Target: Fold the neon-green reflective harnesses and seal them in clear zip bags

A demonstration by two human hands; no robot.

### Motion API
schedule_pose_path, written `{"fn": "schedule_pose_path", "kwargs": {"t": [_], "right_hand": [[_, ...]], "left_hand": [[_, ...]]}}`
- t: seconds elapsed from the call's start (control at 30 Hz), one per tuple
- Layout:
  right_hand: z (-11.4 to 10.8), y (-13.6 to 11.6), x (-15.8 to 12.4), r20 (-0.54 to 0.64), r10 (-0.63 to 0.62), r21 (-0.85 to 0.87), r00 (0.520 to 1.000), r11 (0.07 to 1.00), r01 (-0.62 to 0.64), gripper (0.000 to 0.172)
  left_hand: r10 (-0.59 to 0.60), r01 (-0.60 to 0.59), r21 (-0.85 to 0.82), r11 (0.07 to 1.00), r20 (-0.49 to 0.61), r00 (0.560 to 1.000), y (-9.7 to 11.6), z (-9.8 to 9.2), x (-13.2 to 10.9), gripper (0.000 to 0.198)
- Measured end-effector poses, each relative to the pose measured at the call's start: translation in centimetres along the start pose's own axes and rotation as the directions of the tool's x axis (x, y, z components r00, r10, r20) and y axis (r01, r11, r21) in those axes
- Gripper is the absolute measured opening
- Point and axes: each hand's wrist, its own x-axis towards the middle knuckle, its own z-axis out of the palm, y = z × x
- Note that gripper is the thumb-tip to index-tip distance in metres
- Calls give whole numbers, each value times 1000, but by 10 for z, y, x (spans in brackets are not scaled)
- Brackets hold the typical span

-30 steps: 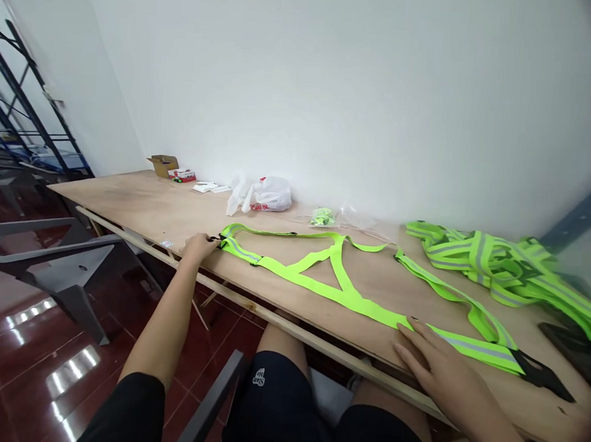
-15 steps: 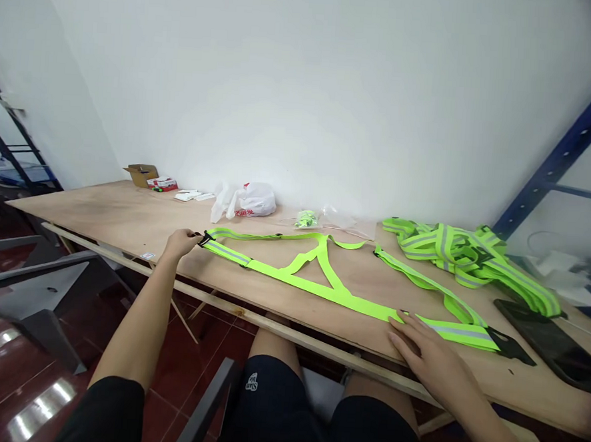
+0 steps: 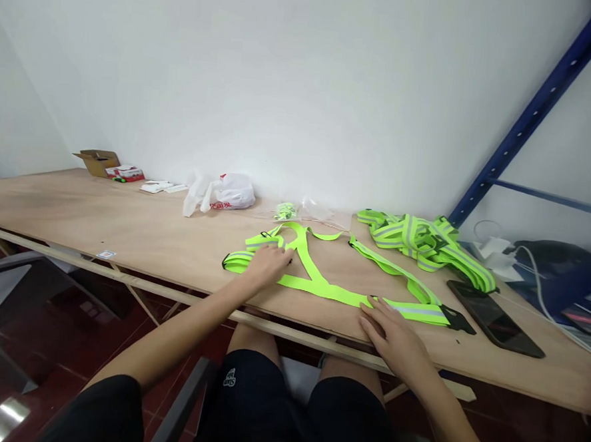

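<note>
A neon-green reflective strap harness (image 3: pixel 321 286) lies spread on the plywood table (image 3: pixel 125 230) in front of me. My left hand (image 3: pixel 267 264) rests on its left end, where the straps are doubled over toward the middle; the fingers lie over the strap. My right hand (image 3: pixel 393 330) lies flat, pressing the harness's right band near the table's front edge. A black buckle (image 3: pixel 457 319) ends that band to the right of my right hand.
A pile of more green reflective harnesses (image 3: pixel 424 242) sits at the back right. A black phone (image 3: pixel 494 318) lies right of the buckle. A white plastic bag (image 3: pixel 222 193), a small cardboard box (image 3: pixel 99 162) and a blue shelf post (image 3: pixel 532 112) stand along the wall.
My left hand has carried the harness's left end rightward, folding it over toward the middle. My right hand has stayed on the right band. The camera has turned to the right.
</note>
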Motion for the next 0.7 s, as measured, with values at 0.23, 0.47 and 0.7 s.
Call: {"fn": "schedule_pose_path", "kwargs": {"t": [0.23,0.47,0.7], "right_hand": [[-3,-1,-2,29,26,18,999,999,-27,43],[-5,-3,-3,42,24,6,999,1000,-24,43],[-16,-7,-3,33,-6,-56,999,998,7,40]], "left_hand": [[250,-244,-158,957,19,968,6,23,-29,28],[190,-207,-324,923,-84,978,-22,29,-64,34],[173,-166,-270,949,3,985,-12,20,-79,33]]}}
